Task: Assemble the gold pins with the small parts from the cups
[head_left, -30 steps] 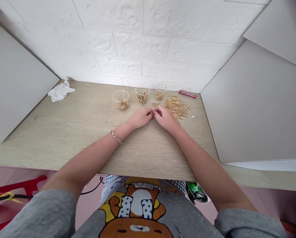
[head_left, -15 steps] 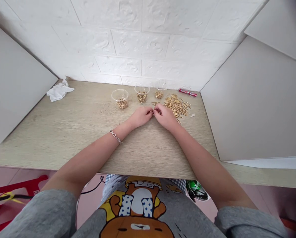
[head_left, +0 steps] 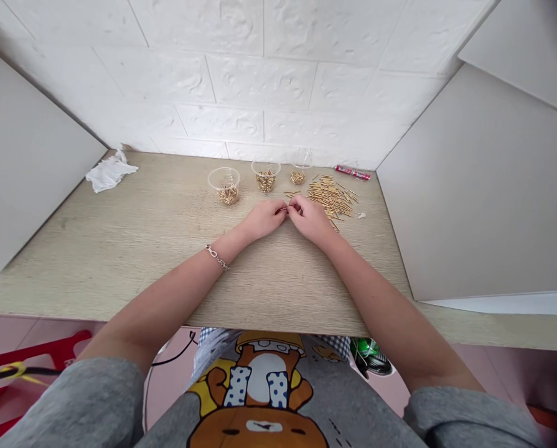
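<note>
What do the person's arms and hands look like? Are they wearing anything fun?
The left sleeve and right sleeve are both short and mottled grey. A silvery chain bracelet with chunky links circles the left wrist. The left hand and right hand wear no gloves. The fingers are too small to check for rings.

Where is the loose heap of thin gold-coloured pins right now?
In the head view, the heap lies right of centre on the wood-grained tabletop, just beyond the bare right hand and nearer than the slim red tube-shaped packet.
</note>
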Available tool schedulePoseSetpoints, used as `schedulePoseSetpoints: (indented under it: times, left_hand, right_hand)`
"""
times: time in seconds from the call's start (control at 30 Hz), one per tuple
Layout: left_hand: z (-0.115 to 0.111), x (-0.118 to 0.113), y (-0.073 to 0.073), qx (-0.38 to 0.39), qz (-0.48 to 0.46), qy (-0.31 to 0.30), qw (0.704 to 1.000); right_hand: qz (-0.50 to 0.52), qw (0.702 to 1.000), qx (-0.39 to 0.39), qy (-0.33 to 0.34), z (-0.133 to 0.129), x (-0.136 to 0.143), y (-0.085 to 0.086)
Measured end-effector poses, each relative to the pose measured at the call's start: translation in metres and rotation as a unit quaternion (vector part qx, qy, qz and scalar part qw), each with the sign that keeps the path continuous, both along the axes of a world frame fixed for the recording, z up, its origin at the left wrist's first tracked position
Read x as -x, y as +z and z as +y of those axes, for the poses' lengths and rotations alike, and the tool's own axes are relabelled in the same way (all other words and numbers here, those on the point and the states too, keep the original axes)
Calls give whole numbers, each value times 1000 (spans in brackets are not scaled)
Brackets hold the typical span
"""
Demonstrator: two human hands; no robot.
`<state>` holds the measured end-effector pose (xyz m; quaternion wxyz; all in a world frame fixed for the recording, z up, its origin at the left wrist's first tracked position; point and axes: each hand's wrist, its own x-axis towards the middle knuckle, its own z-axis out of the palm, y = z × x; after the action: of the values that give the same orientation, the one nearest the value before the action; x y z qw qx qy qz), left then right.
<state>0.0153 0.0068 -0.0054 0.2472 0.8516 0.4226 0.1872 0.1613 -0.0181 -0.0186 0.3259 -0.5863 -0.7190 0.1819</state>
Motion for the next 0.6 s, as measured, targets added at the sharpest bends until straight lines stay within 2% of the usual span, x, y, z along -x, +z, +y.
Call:
schedulePoseSetpoints:
  times: [0.6]
  left_hand:
    - [-1,-1,1,2,-2,5,1000]
  right_hand:
    - [2,1000,4,-4,-1,0,1]
